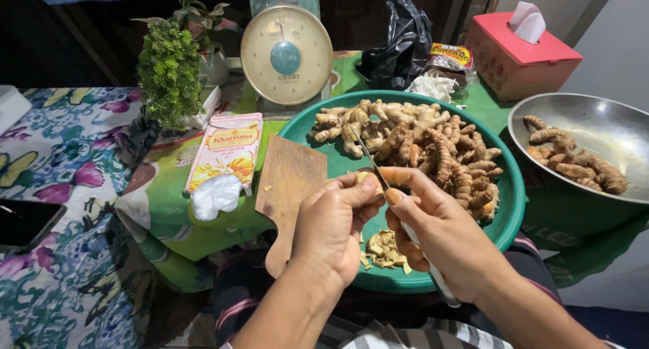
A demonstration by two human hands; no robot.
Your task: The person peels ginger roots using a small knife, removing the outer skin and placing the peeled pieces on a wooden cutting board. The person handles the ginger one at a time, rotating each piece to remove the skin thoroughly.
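Yellow root piece (366, 177) between fingertips (knife-side)

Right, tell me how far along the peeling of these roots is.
Done: a small heap of peelings lies in the green tray, and several roots sit in the metal bowl, though I cannot tell if they are peeled. In hand: the left hand holds one piece against the knife in the right hand. Left: a big pile of roots with skin on.

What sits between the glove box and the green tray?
A wooden cutting board, its handle end hanging toward the person, lies between the glove box and the green tray, head view.
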